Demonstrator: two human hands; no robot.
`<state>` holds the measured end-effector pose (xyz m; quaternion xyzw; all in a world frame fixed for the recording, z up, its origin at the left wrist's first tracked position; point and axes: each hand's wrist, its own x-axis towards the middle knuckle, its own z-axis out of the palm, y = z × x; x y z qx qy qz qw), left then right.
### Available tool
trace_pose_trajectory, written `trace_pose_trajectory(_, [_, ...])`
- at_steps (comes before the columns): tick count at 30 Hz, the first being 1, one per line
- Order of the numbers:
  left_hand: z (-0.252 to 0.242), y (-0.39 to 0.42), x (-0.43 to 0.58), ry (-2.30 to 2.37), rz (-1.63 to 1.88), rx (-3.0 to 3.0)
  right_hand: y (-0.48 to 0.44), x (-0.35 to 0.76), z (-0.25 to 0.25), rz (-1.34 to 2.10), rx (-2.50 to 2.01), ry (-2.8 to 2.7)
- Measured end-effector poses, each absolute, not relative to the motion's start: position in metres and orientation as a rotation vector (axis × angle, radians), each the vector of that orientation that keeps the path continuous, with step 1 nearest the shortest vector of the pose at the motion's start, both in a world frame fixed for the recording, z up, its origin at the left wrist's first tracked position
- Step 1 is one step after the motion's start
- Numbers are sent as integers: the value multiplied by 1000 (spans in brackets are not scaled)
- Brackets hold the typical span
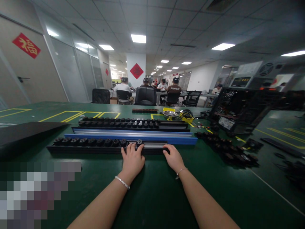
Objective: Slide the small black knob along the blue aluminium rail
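A long black rail [85, 150] lies crosswise on the green table, with a row of black round-topped modules [98, 142] in its left part. One more module [139, 142] sits apart, farther right on the silvery channel [156, 145]. My left hand [133, 159] rests on the rail with its fingers spread. Its fingertips reach that lone module. Near the rail's right end, my right hand [174, 158] has its thumb and curled fingers on the front edge, gripping it. Fingertips on the far side are partly hidden.
Behind lie a blue rail [183, 140] and another black rail carrying modules [119, 123]. Loose black parts [228, 148] and an open computer case [234, 109] are at right. A dark sloped panel [26, 135] stands at left. Several people sit beyond the table.
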<state>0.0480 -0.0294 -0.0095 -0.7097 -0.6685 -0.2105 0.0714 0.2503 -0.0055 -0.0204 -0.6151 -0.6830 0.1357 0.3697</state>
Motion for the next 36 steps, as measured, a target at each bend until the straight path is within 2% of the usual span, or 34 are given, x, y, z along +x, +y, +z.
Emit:
trace_pose_trajectory(19, [-13, -28, 49, -1920, -705, -2175, -6, 247, -21, 279, -1556, -1782])
trace_pose_trajectory(36, [-10, -29, 50, -1909, -735, -2208, -19, 230, -11, -57, -1652, -2001])
